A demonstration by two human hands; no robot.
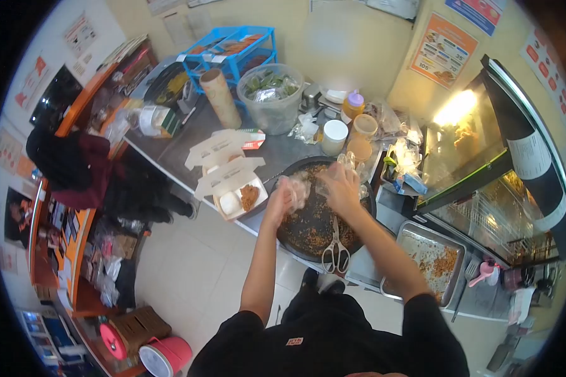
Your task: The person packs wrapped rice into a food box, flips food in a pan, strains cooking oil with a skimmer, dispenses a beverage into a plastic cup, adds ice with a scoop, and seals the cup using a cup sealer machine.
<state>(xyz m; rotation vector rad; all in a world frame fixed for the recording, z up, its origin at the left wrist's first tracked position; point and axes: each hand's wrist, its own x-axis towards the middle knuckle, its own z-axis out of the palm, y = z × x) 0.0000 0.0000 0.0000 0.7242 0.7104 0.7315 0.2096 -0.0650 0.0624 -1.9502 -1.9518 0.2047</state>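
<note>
My left hand (290, 196) is over the left side of a round black pan (302, 242), with thin clear plastic about its fingers. Motion blur hides how those fingers are set. To its right, my right hand (339, 187) has its fingers bent downward and drawn together. Something see-through shows by them, too blurred to name. Brown crumbs lie in the pan, and scissors (335, 248) rest on its near edge, handles toward me. Left of the pan, an open white takeout box (234, 195) holds rice (230, 202) and a browned fried piece (249, 197).
Behind the pan stand jars (334, 137) and a clear tub of greens (271, 100). A paper roll (220, 97) is by blue racks (239, 50). At right are a lit glass cabinet (465, 157) and a crumb-covered metal tray (424, 261). Another person (94, 163) is at the left.
</note>
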